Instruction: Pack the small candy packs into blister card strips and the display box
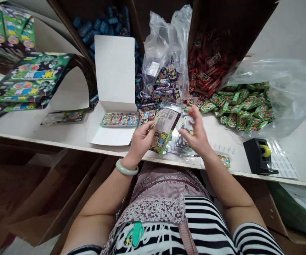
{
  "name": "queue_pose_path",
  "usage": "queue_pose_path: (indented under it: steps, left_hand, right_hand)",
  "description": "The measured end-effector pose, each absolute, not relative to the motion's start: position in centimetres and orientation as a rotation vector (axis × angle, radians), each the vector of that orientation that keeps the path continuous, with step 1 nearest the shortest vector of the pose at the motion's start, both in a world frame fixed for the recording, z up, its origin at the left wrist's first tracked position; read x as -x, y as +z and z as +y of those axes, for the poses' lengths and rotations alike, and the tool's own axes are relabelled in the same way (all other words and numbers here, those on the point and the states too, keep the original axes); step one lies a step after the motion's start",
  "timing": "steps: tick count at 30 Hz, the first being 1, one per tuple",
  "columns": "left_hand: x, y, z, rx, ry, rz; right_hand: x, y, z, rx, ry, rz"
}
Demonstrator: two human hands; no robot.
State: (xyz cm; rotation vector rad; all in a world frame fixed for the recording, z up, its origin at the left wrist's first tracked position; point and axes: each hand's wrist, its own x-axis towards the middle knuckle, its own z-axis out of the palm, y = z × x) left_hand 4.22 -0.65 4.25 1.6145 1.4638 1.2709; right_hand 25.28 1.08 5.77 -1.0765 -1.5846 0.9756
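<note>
My left hand (141, 141) pinches a printed plastic pouch (165, 129) by its left edge; a barcode panel shows on its upper part. Fingers spread, my right hand (197, 134) is just right of the pouch and holds nothing. Beneath both lies a pile of clear-and-printed pouches (183, 141) at the table's front edge. Left of my left hand stands an open white box (115, 71), lid up, with a row of small colourful packets (119, 119) inside. Behind the pouches is a heap of purple packets (165, 83) partly in a clear bag (157, 42).
Green packets (244, 106) spill from a clear bag (288, 95) at right. Red packets (206, 71) and blue packets (103, 26) fill cartons behind. A black tape dispenser (259, 156) stands near the front edge, beside a sticker sheet (283, 161). Printed green display sheets (36, 79) curve at left.
</note>
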Motion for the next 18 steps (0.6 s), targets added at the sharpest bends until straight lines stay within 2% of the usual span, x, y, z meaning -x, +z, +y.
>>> queue_pose_path:
  steps: [2,4,9,18]
  left_hand:
    - [-4.9,4.4,-0.7,-1.436,1.262,1.338]
    - [-5.5,4.1,-0.6,-1.265,1.206,1.167]
    - [-5.4,2.0,-1.0,-1.077,1.073,0.973]
    - [-4.7,-0.4,-3.1,-0.891,1.010,0.998]
  right_hand:
    - [-24.5,4.4,0.7,0.969,1.319,-1.553]
    - [-24.1,3.0,0.8,0.935,1.524,-1.442]
    - [-24.8,1.3,1.4,1.118,1.521,-1.185]
    - [-24.9,-0.3,-0.5,1.064,1.738,-1.317]
